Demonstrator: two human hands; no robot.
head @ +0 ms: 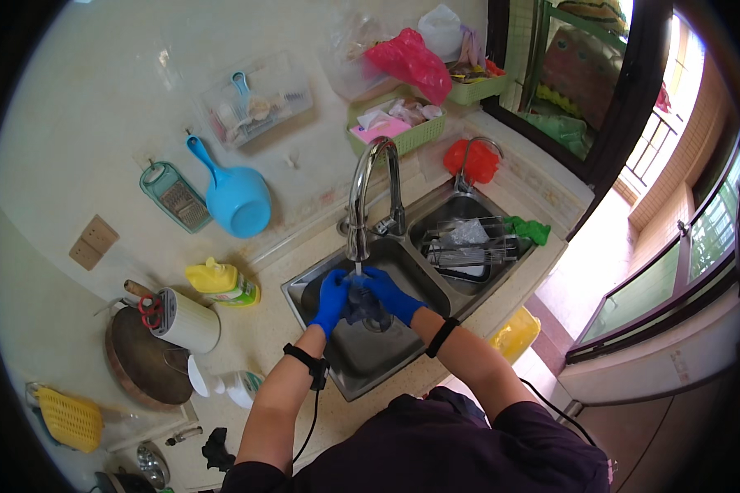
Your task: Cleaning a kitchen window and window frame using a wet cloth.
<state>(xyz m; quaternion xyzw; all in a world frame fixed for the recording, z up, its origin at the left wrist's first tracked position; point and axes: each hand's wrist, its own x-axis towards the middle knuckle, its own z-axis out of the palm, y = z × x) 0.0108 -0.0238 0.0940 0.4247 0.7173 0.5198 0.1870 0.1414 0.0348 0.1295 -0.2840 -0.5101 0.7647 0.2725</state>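
Both hands wear blue gloves and are over the left basin (379,354) of a stainless steel double sink. My left hand (333,299) grips one side of a limp dark grey-blue piece (361,301), a cloth or thin plastic; I cannot tell which. On its other side, my right hand (390,292) holds it too. The curved chrome faucet (358,237) stands right above, and a stream of water runs from its spout onto the piece. Below the piece, the drain (379,323) is partly hidden.
In the right basin (435,212) sits a wire rack (475,249), with a green cloth or bag (528,230) at its edge. Left on the counter stand a yellow bottle (225,283), a knife block (188,320) with red-handled scissors and a round chopping board (142,357). A blue ladle (240,197) hangs behind.
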